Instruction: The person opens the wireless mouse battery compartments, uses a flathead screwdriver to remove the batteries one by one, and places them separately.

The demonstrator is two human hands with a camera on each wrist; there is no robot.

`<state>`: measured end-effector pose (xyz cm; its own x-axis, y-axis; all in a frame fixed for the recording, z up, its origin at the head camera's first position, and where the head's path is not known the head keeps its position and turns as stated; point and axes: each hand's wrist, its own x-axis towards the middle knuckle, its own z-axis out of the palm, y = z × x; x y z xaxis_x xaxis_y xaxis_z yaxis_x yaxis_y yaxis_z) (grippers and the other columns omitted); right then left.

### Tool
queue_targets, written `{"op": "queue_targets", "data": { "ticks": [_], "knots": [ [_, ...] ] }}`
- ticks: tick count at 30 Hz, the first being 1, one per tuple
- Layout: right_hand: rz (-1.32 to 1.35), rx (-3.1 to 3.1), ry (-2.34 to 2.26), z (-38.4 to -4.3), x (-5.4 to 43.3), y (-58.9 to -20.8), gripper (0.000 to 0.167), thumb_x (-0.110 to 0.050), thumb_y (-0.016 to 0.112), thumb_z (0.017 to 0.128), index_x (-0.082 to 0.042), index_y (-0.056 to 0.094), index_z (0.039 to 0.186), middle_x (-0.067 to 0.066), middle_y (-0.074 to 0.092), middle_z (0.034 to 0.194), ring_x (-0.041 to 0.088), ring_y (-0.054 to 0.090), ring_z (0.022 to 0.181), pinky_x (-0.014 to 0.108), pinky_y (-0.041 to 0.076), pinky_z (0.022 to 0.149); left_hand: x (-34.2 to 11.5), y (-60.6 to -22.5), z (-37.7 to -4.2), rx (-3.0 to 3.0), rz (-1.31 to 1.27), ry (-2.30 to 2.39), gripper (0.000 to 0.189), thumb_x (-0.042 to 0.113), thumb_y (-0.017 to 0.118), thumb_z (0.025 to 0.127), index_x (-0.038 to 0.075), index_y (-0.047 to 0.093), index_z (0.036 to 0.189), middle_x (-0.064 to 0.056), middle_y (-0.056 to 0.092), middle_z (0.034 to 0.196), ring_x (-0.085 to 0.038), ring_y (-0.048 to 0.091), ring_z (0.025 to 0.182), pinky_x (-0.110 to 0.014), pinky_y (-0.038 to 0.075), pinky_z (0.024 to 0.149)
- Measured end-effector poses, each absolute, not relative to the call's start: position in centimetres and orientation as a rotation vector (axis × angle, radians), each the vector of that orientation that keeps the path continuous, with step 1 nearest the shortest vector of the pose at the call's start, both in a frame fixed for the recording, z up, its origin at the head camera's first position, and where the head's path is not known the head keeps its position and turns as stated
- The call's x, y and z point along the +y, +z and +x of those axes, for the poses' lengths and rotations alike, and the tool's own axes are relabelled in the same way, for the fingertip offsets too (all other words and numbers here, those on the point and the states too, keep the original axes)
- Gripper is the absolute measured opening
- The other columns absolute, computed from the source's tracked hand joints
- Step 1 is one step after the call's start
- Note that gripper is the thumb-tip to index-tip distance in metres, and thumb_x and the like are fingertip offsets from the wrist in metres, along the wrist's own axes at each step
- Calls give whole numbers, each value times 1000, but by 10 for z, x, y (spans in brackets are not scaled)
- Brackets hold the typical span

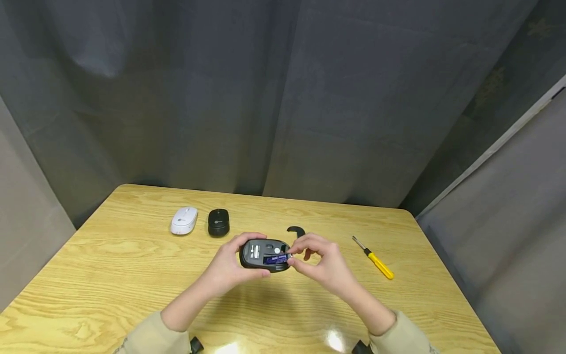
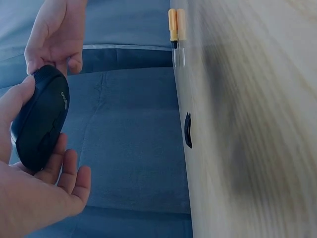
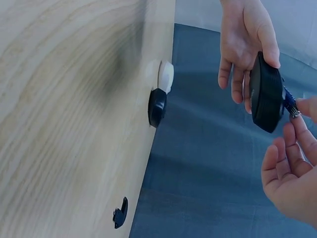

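Note:
A black computer mouse [image 1: 253, 251] is held underside up above the table, gripped by my left hand [image 1: 227, 265] around its left end. On its underside lies a blue battery [image 1: 275, 259], in or over the open compartment. My right hand [image 1: 325, 263] pinches the battery's right end between thumb and forefinger. In the right wrist view the battery [image 3: 290, 103] sticks out at a tilt from the mouse [image 3: 265, 94]. Behind my right hand a curved black cover [image 1: 297, 230] lies on the table, partly hidden by the fingers.
A white mouse [image 1: 183, 220] and a smaller black mouse [image 1: 218, 222] stand at the back left of the wooden table [image 1: 132, 275]. A yellow-handled screwdriver [image 1: 379, 264] lies to the right. Grey curtains [image 1: 283, 98] hang behind the table.

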<state>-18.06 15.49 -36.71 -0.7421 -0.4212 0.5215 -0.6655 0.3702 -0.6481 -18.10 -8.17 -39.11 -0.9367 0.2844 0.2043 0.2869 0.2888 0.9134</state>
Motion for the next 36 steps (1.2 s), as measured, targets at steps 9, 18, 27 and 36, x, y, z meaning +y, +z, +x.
{"op": "queue_targets", "data": {
  "ticks": [9, 18, 27, 36],
  "knots": [
    [806, -2347, 1500, -188, 169, -358, 9, -6, 73, 81, -7, 70, 90, 7, 68, 93, 12, 60, 78, 25, 52, 65, -83, -386, -192, -2510, -502, -1762, 69, 18, 90, 58, 28, 58, 119, 1, 61, 120, -19, 58, 103, -38, 47, 88],
    [506, -2413, 1553, -203, 188, -364, 13, -11, 73, 82, -5, 70, 93, 9, 67, 92, 14, 61, 75, 24, 51, 69, -85, -387, -216, -2540, -523, -1639, 69, 22, 90, 60, 23, 58, 121, -3, 62, 119, -21, 58, 105, -42, 46, 91],
    [375, -2452, 1516, -204, 194, -352, 17, -7, 69, 85, 3, 68, 99, 12, 64, 92, 19, 59, 74, 20, 49, 63, -84, -394, -240, -2583, -511, -1542, 70, 24, 90, 59, 20, 59, 121, -2, 62, 119, -21, 56, 105, -42, 44, 91],
    [319, -2456, 1507, -229, 212, -377, 19, -11, 71, 84, 1, 70, 99, 18, 65, 96, 22, 59, 76, 20, 48, 60, -83, -411, -265, -2611, -501, -1524, 72, 32, 90, 59, 24, 57, 123, -2, 61, 121, -21, 56, 105, -41, 44, 91]
  ]
}}
